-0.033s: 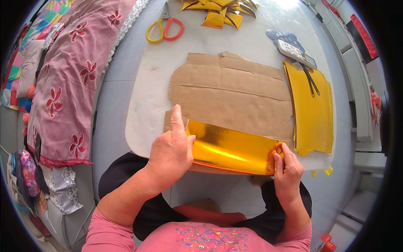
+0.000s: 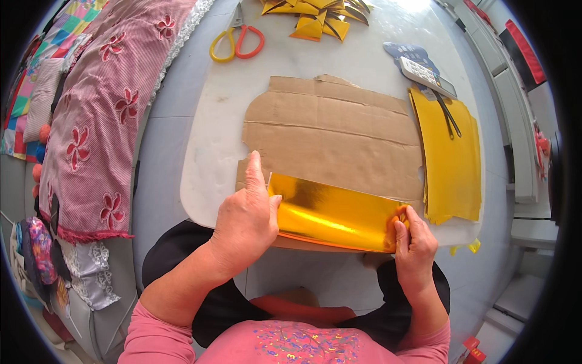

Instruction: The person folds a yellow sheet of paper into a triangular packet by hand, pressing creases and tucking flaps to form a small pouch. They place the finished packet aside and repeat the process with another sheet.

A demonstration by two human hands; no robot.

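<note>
A shiny gold foil sheet, seemingly folded into a long strip, lies along the near edge of a piece of brown cardboard. At its left end my left hand grips it, thumb on the foil and index finger stretched out over the cardboard; the other fingers are mostly hidden. My right hand pinches the strip's right end between thumb and fingers. To the right of the cardboard lies a stack of yellow-gold paper sheets.
Scissors with yellow and red handles lie at the back left of the white table. Folded gold paper pieces are heaped at the far side. A white calculator-like device rests by the stack, near black tweezers-like prongs. Pink patterned cloth covers a seat leftward.
</note>
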